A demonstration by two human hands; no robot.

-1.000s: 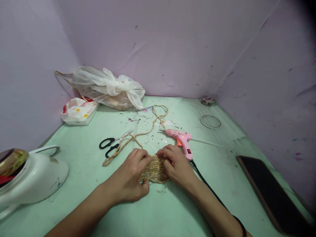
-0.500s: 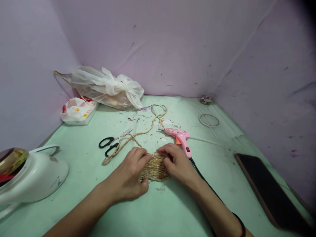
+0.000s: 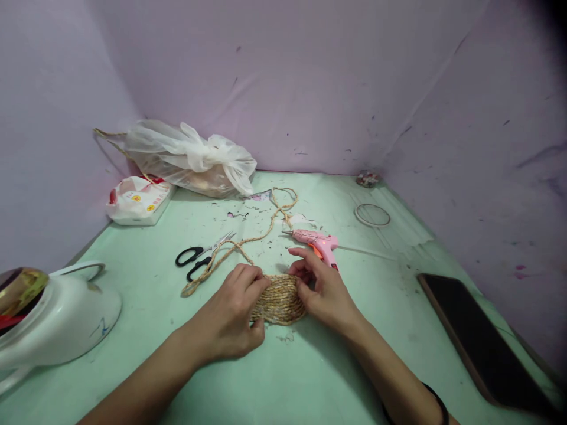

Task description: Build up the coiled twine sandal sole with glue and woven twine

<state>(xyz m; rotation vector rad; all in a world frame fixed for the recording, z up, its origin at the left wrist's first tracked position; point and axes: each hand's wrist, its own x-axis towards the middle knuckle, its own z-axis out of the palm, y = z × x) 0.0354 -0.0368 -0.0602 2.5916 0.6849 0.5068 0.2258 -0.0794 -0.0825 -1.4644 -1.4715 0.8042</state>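
A small oval mat of coiled jute rope lies on the green table in front of me. My left hand presses on its left edge with curled fingers that pinch the rope. My right hand rests at the mat's right edge, thumb against it, with the fingers lifted and spread toward the pink glue gun lying just behind. A loose length of jute rope runs from the mat back across the table.
Black-handled scissors lie left of the rope. A white plastic bag and a packet sit at the back left. A white bowl-like object is at the left edge, a dark phone at the right, a tape ring farther back.
My right hand has lifted its fingers off the mat and opened them toward the glue gun. The left hand stays on the mat.
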